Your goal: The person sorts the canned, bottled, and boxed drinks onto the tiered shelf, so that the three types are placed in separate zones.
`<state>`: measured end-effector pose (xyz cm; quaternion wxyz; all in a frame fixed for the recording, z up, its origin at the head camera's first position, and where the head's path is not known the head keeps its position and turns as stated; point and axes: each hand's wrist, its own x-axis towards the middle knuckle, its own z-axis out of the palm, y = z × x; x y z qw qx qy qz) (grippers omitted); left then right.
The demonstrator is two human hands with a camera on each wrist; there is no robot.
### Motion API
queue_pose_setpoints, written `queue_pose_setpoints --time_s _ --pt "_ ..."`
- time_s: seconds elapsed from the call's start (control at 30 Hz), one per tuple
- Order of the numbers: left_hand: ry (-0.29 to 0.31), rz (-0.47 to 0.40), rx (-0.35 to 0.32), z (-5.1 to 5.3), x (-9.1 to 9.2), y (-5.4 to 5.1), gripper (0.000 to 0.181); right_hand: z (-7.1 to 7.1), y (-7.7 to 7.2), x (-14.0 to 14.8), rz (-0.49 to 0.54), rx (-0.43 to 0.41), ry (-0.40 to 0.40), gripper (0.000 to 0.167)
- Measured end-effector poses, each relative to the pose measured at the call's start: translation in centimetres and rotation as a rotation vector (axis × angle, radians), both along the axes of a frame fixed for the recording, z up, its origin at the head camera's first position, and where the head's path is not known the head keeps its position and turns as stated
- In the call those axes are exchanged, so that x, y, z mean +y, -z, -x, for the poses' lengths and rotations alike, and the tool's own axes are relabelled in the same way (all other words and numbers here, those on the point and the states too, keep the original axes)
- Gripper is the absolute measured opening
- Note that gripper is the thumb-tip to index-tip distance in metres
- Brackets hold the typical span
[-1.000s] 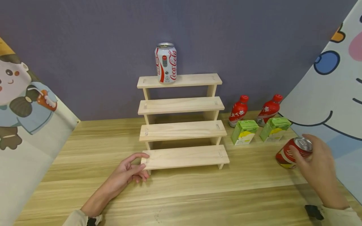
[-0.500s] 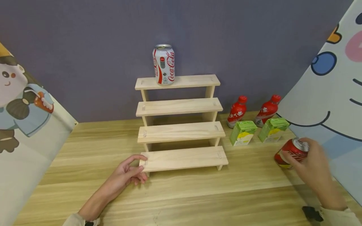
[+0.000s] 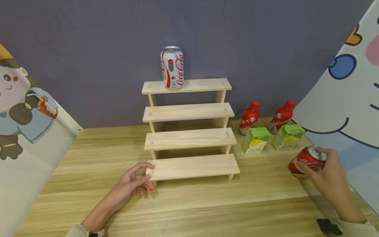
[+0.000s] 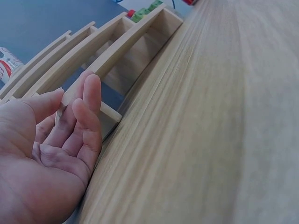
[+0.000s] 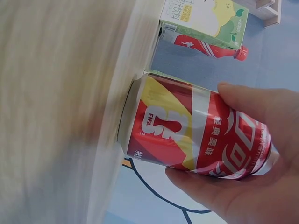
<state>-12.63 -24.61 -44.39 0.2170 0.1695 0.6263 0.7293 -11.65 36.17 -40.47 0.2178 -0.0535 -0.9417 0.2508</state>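
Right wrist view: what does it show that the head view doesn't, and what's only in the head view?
Only the right wrist view: the FIFA emblem on the red can.
Only the head view: the white can and left hand.
Both: the red can, right hand, wooden stand, and at least one green carton and red bottle.

The pale wood-grain table [image 3: 207,210] carries a four-tiered light wooden rack [image 3: 190,138], a white-and-red metal can [image 3: 172,68] upright on its top tier. Over to the right stand two red plastic bottles [image 3: 249,118], two boxy green-and-yellow cartons [image 3: 256,140] before them; a red metal can [image 3: 305,161] seems to touch the wood too.
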Motion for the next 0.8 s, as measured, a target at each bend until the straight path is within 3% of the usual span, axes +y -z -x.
queue_pose_setpoints --time_s 0.37,0.8 --pt "0.011 -0.015 0.019 0.03 -0.08 -0.05 0.036 0.14 0.00 0.13 -0.033 0.079 -0.040 0.081" --pt "0.016 -0.018 0.020 0.13 0.02 -0.09 0.037 -0.13 -0.04 0.12 -0.034 0.049 -0.004 0.082"
